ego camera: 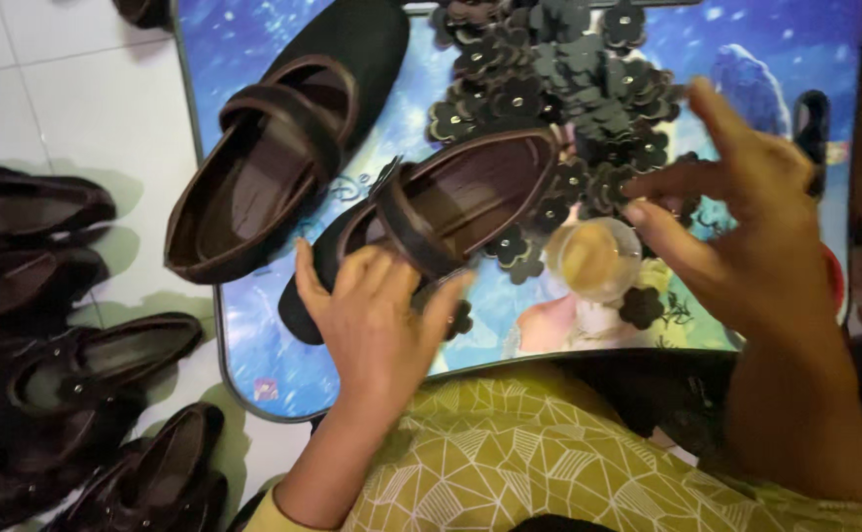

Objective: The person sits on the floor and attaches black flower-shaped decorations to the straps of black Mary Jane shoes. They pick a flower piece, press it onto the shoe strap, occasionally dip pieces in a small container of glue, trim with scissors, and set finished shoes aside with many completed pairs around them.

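Observation:
My left hand (377,320) grips the toe end of a dark brown strap shoe (450,202) lying on a small blue picture-printed table (253,335). My right hand (746,236) hovers to the right with fingers spread, thumb and forefinger close together over a small clear cup of yellowish glue (593,258); whether anything is pinched between them I cannot tell. A pile of dark flower-shaped cutouts (569,79) lies just behind the shoe. A second matching shoe (273,158) rests at the table's left.
Several dark brown shoes (66,365) lie on the white tiled floor at the left. My lap in yellow patterned cloth (510,463) is below the table's near edge. A loose flower cutout (641,307) sits beside the cup.

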`<state>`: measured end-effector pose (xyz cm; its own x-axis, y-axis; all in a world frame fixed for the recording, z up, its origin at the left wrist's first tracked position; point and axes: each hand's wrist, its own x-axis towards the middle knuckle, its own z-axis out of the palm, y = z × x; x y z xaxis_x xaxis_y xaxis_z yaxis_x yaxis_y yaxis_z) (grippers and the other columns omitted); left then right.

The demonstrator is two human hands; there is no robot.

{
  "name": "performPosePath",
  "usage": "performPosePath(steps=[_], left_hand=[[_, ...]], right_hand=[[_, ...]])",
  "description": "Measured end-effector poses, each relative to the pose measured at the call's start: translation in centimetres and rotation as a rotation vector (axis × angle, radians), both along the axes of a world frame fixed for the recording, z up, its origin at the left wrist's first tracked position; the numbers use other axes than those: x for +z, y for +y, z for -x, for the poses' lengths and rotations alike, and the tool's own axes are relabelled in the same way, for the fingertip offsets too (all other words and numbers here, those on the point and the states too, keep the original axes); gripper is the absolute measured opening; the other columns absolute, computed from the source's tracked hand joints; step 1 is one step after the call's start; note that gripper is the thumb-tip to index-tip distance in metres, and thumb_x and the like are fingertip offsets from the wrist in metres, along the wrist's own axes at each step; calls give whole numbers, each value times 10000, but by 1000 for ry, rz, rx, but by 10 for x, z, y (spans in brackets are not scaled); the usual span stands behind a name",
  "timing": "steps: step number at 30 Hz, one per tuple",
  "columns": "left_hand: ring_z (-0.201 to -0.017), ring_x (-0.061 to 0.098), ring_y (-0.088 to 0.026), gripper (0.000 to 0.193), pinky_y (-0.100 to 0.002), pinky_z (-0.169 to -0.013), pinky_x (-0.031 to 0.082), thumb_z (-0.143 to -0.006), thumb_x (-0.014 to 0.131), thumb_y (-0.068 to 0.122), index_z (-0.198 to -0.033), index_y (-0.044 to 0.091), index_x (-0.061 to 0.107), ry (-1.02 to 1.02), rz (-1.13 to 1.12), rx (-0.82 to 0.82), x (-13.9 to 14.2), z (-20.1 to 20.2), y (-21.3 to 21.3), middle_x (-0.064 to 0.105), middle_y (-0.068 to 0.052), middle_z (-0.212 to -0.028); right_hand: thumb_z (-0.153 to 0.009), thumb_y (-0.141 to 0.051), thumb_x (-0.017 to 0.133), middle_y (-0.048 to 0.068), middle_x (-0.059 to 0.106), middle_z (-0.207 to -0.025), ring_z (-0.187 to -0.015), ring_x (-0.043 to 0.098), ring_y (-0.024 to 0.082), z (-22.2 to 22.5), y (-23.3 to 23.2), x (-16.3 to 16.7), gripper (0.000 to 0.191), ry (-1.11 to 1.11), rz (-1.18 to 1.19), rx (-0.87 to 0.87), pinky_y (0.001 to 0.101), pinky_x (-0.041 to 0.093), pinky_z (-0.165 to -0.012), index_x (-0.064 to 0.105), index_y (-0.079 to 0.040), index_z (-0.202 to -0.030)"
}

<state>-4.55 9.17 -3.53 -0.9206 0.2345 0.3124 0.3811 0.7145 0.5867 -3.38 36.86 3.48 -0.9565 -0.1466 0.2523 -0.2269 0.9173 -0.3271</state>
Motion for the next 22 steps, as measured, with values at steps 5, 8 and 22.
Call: performPosePath(steps=[5,8,22], left_hand=[[-993,624,-218,228,-549,-1148,269,-835,856,292,-946,133,735,17,-13,6,7,-2,4,679,-7,-859],[-994,620,-226,238,-538,-1151,276,-853,868,292,-921,122,716,36,20,32,6,-1,4,659,-11,-840],[-996,619,-227,319,-608,-1204,251,-840,905,331,-884,101,689,115,89,96,-19,11,13,643,-5,-835]], right_hand=[[-965,-72,789,29,767,-1120,-1088,684,176,15,12,-11,792,-153,186,-15,300,487,-1017,401,-102,-1655],[-943,-35,794,33,782,-1086,-1044,688,202,27,13,-18,812,-73,104,88,364,469,-1063,402,-122,-1649],[-737,-49,815,84,797,-940,-647,653,190,67,-10,-14,1047,-524,230,87,332,544,-639,267,-144,-1623]])
